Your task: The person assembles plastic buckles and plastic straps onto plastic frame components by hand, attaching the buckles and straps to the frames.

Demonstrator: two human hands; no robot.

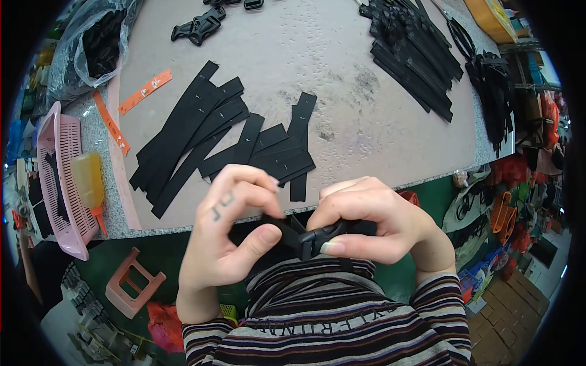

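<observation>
In the head view, the black side-release buckle (313, 240) was off the tabletop (397, 158), above the person's lap and just beyond its near edge. The right hand (384, 222) had it in a closed pinch, thumb on the near face and curled fingers behind, so the buckle sat at that thumb's tip. The left hand (229, 229) was partly curled, its thumb and index finger drawn close about a black webbing strap (287, 233) just beside the buckle; whether the strap ran through the buckle's bar could not be told. The buckle looked like light, stiff, rather smooth plastic, likely best held by its broad faces, clear of the slot. The webbing seemed soft and pliable, better pinched near its end. Cut webbing strips (195, 116) lay ahead of the left hand, with loose buckles (198, 27) farther off.
</observation>
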